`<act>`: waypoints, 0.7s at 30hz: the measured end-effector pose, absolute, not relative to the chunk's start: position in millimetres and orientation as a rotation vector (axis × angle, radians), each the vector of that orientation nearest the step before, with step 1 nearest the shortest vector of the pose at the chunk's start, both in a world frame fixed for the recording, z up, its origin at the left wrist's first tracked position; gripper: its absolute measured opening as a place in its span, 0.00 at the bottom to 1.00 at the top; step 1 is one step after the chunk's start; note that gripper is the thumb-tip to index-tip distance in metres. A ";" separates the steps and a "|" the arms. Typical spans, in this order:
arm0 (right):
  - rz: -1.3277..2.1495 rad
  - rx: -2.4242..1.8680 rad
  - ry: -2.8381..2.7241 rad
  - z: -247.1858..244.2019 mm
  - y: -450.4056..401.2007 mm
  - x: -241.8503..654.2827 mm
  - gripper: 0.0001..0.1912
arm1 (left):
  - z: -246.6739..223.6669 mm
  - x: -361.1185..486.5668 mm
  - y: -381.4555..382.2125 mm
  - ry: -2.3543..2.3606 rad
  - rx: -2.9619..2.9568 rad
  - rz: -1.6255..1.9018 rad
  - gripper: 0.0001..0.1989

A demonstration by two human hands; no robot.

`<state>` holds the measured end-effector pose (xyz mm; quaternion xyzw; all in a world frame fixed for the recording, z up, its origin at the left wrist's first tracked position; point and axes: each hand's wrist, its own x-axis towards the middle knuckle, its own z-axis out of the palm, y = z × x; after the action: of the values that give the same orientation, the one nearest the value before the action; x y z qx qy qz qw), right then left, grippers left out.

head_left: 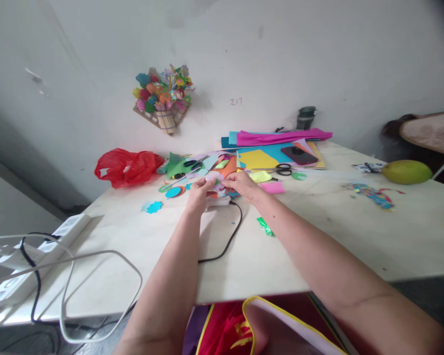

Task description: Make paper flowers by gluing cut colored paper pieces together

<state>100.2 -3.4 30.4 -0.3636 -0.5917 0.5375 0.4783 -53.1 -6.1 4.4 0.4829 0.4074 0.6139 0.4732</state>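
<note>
Both hands meet over the middle of the table at a pale lilac paper piece (pixel 217 178) with a bit of green at its centre. My left hand (pixel 203 190) pinches its left side between thumb and fingers. At the right side, the fingertips of my right hand (pixel 243 183) are closed on it too. Just below them lies a white tool (pixel 219 202) with a black cord, its shape partly hidden. Blue paper circles (pixel 173 192) and a blue scalloped cut-out (pixel 154 207) lie to the left. Black-handled scissors (pixel 283 169) rest right of my hands.
Stacked coloured sheets (pixel 259 159) and a phone (pixel 299 155) lie at the back. A red plastic bag (pixel 128 166) sits back left. Power strips (pixel 40 261) with loose cables occupy the left edge. A green-yellow fruit (pixel 407 171) is at right. Paper flowers (pixel 165 93) hang on the wall.
</note>
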 end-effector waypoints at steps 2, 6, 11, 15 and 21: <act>1.319 -0.880 -1.465 29.9 -3.3 101.4 0.14 | 5.0 -52.7 -7.2 0.995 1.232 1.470 0.20; 1.335 -0.872 -1.498 28.4 -3.0 102.6 0.13 | 5.8 -50.7 -8.4 0.997 1.272 1.476 0.20; 1.323 -0.869 -1.476 27.5 -1.6 101.8 0.13 | 4.4 -49.9 -7.2 1.049 1.272 1.493 0.22; 1.328 -0.899 -1.483 28.1 -0.7 102.1 0.15 | 0.7 -53.1 -3.4 1.039 1.212 1.529 0.25; 1.317 -0.944 -1.514 31.0 -2.3 103.7 0.13 | 0.8 -55.3 -2.2 1.023 1.211 1.535 0.24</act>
<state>103.7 -2.3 31.0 -0.3810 -0.6110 0.5318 0.4459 -55.3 -2.2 0.8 0.4899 0.4138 0.6209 0.4508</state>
